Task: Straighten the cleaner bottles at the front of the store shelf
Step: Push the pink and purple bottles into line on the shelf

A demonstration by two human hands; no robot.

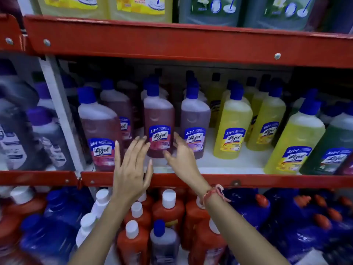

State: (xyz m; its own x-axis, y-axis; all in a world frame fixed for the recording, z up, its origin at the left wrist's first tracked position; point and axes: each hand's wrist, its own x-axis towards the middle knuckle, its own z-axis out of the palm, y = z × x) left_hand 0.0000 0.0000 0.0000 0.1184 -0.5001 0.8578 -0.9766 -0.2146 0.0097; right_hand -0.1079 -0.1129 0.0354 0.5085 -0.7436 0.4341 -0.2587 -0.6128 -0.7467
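Blue-capped cleaner bottles stand in rows on the white middle shelf. A pink bottle stands upright at the centre, set back from the front edge. My left hand is open, fingers spread, just left of and below that bottle, apart from it. My right hand is open on the bottle's right side, fingers near its label; contact is unclear. A larger pink bottle stands at the front left, a lavender bottle to the right, then yellow bottles.
Red metal shelf rails cross above and below the row. A white upright post stands at the left. Orange and blue bottles fill the lower shelf under my arms. A yellow bottle and a green one stand at the front right.
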